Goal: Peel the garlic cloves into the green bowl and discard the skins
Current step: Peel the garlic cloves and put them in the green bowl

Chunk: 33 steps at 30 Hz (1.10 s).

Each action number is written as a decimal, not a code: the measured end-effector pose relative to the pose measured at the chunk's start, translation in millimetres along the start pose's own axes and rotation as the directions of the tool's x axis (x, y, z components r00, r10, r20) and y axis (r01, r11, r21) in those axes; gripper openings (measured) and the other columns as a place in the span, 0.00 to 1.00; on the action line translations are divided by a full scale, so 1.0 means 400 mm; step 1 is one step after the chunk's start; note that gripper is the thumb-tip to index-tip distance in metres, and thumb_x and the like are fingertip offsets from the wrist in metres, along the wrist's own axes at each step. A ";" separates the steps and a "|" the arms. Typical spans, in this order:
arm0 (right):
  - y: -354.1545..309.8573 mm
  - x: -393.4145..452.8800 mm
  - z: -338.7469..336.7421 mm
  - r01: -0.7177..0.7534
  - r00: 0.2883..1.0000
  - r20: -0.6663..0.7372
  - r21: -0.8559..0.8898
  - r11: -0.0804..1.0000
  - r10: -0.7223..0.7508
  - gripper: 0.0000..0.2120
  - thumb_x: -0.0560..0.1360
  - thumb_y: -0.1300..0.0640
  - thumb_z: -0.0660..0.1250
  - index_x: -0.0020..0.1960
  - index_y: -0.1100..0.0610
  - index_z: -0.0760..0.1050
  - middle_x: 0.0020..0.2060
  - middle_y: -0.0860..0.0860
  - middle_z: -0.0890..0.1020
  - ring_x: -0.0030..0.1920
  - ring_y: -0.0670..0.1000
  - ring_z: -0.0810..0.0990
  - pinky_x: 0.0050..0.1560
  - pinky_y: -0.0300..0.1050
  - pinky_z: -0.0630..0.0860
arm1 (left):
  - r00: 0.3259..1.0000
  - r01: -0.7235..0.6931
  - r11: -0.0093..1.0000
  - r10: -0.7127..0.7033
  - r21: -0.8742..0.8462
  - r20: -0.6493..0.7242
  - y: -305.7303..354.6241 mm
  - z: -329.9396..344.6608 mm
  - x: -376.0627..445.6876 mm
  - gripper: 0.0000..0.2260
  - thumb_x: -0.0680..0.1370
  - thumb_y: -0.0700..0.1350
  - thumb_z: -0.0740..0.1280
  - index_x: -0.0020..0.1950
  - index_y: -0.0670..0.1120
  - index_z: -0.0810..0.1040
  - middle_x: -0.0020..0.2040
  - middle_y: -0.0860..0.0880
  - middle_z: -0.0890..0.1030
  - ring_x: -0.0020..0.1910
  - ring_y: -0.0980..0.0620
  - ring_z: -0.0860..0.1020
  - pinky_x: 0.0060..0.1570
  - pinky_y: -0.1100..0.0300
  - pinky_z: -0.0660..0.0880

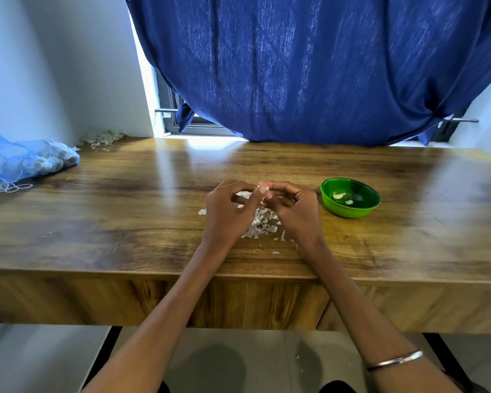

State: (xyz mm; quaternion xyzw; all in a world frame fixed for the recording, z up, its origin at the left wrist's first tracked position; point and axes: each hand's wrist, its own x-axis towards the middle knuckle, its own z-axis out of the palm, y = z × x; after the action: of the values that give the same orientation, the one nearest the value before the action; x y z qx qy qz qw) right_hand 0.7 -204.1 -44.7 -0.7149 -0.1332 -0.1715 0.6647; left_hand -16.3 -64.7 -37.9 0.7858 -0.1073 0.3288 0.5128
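Two bare hands meet above a wooden table. The left hand and right hand together pinch a garlic clove between curled fingertips, over a heap of papery skins. Just to the right sits the green bowl, holding two peeled cloves.

One green bowl holding two peeled cloves, one blue mesh bag, two skin heaps.
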 end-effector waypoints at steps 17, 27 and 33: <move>0.001 -0.005 0.004 0.108 0.994 0.014 -0.077 0.991 -0.107 0.09 0.73 0.65 0.76 0.53 0.61 0.84 0.45 0.50 0.87 0.45 0.46 0.87 0.48 0.39 0.82 | 0.985 0.169 0.978 -0.170 -0.122 0.003 -0.022 0.000 0.006 0.04 0.74 0.38 0.76 0.49 0.43 0.87 0.49 0.51 0.84 0.42 0.53 0.85 0.42 0.50 0.84; 0.002 -0.007 0.005 0.100 0.995 0.028 -0.103 0.990 -0.098 0.09 0.75 0.65 0.74 0.55 0.60 0.84 0.46 0.49 0.87 0.45 0.46 0.87 0.48 0.41 0.83 | 0.993 0.116 0.990 -0.118 -0.082 -0.023 -0.004 -0.004 0.002 0.08 0.74 0.40 0.75 0.42 0.53 0.84 0.47 0.53 0.83 0.42 0.58 0.82 0.41 0.70 0.78; 0.006 -0.002 0.006 0.046 0.998 0.043 -0.060 0.997 -0.043 0.09 0.77 0.66 0.72 0.56 0.60 0.84 0.47 0.51 0.88 0.46 0.48 0.87 0.48 0.44 0.84 | 0.993 0.120 0.989 -0.121 -0.082 -0.006 -0.006 -0.004 0.003 0.05 0.76 0.41 0.73 0.46 0.50 0.85 0.47 0.54 0.83 0.42 0.59 0.82 0.40 0.68 0.79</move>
State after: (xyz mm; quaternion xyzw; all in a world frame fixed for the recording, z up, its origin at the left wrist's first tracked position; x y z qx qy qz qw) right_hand 1.1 -201.8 -47.4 -0.7351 -0.1575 -0.1754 0.6357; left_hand -14.9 -62.2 -38.4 0.7676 -0.0701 0.2967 0.5639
